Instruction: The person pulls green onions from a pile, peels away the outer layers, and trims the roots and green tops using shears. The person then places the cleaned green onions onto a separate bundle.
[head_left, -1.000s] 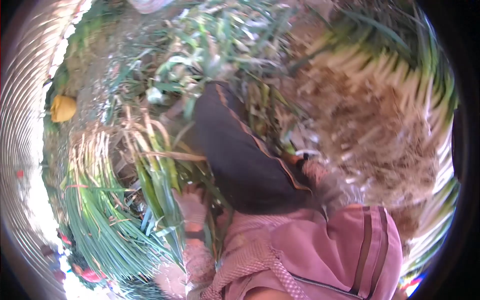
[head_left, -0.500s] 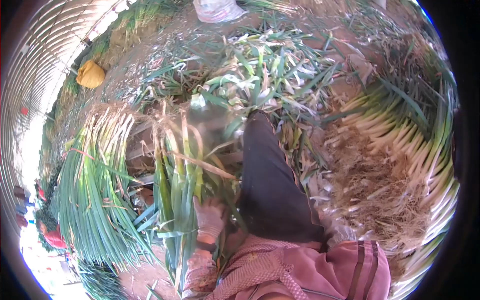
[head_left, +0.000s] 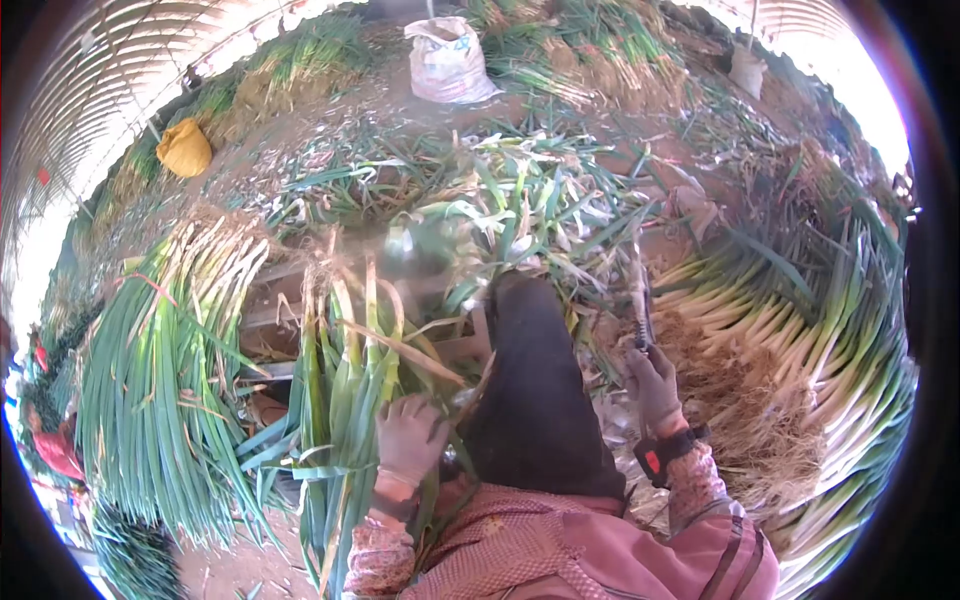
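Observation:
My gloved left hand (head_left: 408,440) rests on the right side of a small bunch of green onions (head_left: 345,400), its fingers curled; what they grip, if anything, is hidden. Right of my dark-trousered leg, my gloved right hand (head_left: 652,385) is closed around the handle of a thin tool (head_left: 641,290) that points up and away. A larger bundle of green onions (head_left: 170,380) lies at the left, roots up and leaves toward me. Beside my right hand spreads a wide pile of white-stemmed onions (head_left: 790,340), its tangled roots facing me.
Stripped leaves (head_left: 540,190) are heaped beyond my knee. A white sack (head_left: 448,62) stands at the top middle, a yellow bag (head_left: 184,148) at the upper left and another pale sack (head_left: 747,70) at the upper right. More onion bundles line the back.
The view has tilted up and shows more of the background. My right hand, low beside my leg before, has come up and forward with the tool. My left hand stays by the small bunch.

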